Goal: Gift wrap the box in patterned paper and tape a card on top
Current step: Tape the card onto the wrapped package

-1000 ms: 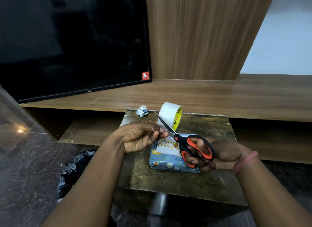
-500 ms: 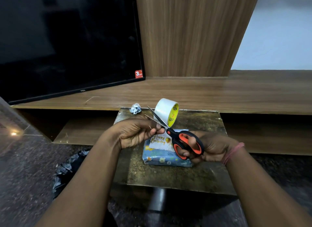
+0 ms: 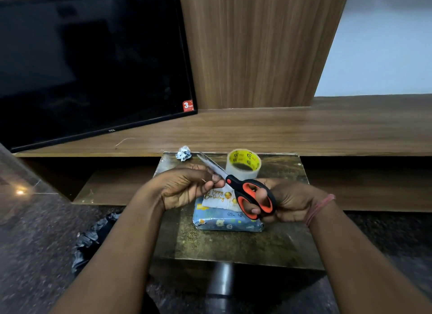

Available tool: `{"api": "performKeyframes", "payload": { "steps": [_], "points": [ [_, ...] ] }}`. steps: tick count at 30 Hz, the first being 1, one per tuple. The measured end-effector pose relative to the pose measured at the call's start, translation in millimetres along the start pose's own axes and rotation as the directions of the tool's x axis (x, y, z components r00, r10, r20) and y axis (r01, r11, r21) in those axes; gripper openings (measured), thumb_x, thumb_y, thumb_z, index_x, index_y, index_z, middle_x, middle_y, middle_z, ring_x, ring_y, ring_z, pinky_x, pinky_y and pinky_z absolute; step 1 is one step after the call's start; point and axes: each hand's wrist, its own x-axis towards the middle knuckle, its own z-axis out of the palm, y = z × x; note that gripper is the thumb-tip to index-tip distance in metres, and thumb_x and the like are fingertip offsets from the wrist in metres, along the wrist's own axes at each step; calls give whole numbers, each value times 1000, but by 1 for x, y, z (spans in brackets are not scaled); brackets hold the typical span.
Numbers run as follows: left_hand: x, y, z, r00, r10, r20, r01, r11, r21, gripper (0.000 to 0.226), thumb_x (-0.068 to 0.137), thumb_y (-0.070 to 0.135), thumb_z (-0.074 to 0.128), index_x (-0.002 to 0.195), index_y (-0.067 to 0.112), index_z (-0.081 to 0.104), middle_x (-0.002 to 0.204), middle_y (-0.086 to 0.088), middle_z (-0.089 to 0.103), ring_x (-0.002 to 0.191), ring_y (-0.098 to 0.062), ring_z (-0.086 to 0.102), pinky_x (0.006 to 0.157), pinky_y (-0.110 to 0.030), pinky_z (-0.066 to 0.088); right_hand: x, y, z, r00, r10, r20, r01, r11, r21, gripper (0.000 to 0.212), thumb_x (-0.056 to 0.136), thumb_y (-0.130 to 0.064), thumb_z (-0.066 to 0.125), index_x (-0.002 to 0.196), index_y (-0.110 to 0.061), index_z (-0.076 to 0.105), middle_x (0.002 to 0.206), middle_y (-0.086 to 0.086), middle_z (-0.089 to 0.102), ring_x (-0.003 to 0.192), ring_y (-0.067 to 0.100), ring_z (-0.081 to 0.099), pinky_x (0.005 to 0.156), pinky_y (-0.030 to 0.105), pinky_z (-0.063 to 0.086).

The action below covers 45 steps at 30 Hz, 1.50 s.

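Blue patterned paper already covers the box (image 3: pixel 228 221), card (image 3: pixel 219 198) resting on top; my left hand (image 3: pixel 187 187) pinches cut tape (barely visible), right hand (image 3: pixel 280 202) grips the scissors (image 3: pixel 247 193); I judge taping comes next.

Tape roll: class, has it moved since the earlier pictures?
Yes. The tape roll was tipped on edge above the table; now it lies flat on the table, behind the wrapped box.
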Motion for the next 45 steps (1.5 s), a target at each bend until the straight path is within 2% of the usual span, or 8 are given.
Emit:
{"api": "performKeyframes", "payload": {
  "steps": [6,9,13,16,25,36,39,45],
  "points": [
    [5,-3,4,998,-31,-45,35,997,71,38,93,-18,53,131,-14,55,121,-31,63,80,-21,77,62,-17,60,-29,-21,-11,892,-217,-397,179,975,-130,73,79,-59,76,123,-5,55,77,7,49,65,11,43,49,30,15],
    [8,-5,7,998,-14,-61,20,995,95,42,92,-19,55,133,-11,55,121,-31,63,81,-22,77,60,-17,60,-39,-23,-20,721,-256,-644,182,966,-182,69,74,-59,80,118,-12,55,72,9,53,47,8,28,41,21,16],
    [12,-2,9,995,34,-91,-29,998,57,41,92,-18,55,131,-8,58,138,-32,58,83,-21,77,61,-17,60,-29,-5,-35,365,-291,-884,-59,941,-334,48,77,-39,85,97,-16,47,72,5,64,46,2,52,46,18,36],
    [11,-1,10,996,40,-75,-39,999,5,40,91,-18,54,130,-7,59,138,-27,61,83,-21,77,61,-18,60,-23,7,-51,262,-304,-916,-204,911,-360,39,86,-26,80,88,-18,42,72,1,62,58,7,64,56,21,44],
    [4,4,7,997,62,-55,-64,997,-41,47,85,-14,59,131,-7,59,135,-23,65,80,-19,76,59,-16,59,-26,15,-39,240,-172,-956,-508,816,-274,47,76,-39,86,93,-21,47,84,-2,65,77,15,60,70,31,47],
    [-2,4,11,992,122,8,-122,992,0,54,81,-12,67,133,2,59,128,-11,72,105,-25,75,69,-21,62,6,15,12,226,-181,-957,-940,217,-263,30,100,-21,50,125,-8,59,129,15,62,121,30,59,97,32,49],
    [-5,4,10,990,140,35,-141,989,33,64,73,-6,72,134,6,59,129,-8,72,111,-28,73,70,-23,61,9,-6,28,254,-311,-916,-871,337,-356,17,99,-26,55,107,-13,62,107,9,69,98,27,66,75,30,48],
    [-3,5,9,984,166,72,-173,977,124,60,88,-21,62,139,10,54,132,-10,69,104,-30,74,71,-28,62,40,-35,56,524,-307,-794,-170,876,-451,17,91,-39,72,98,-24,75,90,-9,74,71,-5,62,59,11,42]
  ]
}}
